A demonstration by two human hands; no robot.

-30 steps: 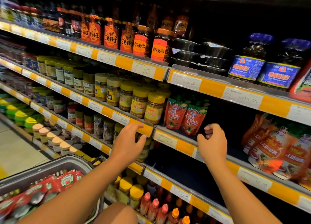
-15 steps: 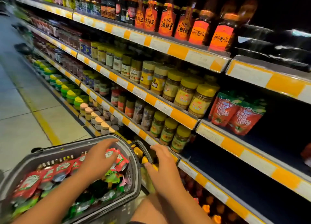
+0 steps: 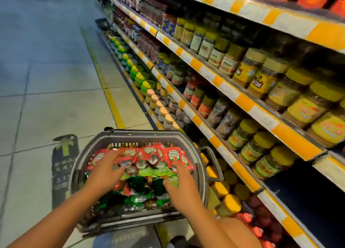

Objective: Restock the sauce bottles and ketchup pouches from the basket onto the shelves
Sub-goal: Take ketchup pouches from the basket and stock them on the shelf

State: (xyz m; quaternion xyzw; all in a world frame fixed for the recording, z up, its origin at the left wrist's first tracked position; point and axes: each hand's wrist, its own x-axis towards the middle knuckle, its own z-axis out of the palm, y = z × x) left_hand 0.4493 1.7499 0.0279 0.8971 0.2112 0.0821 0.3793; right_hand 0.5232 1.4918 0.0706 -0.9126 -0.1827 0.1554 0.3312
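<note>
Pouches (image 3: 164,157): red ketchup sachets, packed in an overlapping row across the far half of the basket (image 3: 130,134), with green-printed packs (image 3: 155,172) and darker ones heaped below them toward the near wall. Judged light, soft and floppy; the glossy film looks slippery, so a single pouch would likely slide out of a loose pinch, and a fistful would fan apart. Best hold, as I judge it: fingers from above across several flat faces with the thumb under the stack, or a pinch at the sealed top edge where the film is stiffest; squeezing the belly risks bursting a seam. No bottles can be made out among the load. Left hand (image 3: 104,175): fingers spread and nearly straight, tips down on the red row at the left side; nothing gripped. Right hand (image 3: 180,184): fingers spread, slightly bent, lying on the green packs by the right wall, first finger reaching the red row; no pouch enclosed as far as the view shows, though motion blur hides the fingertips. Basket sits on the floor, just beside the shelves (image 3: 248,102), its handle (image 3: 211,160) folded toward them. Jars (image 3: 298,91) with yellow lids fill the shelf levels at right; a dark bare stretch (image 3: 306,201) of shelf shows lower right, a likely destination.
</note>
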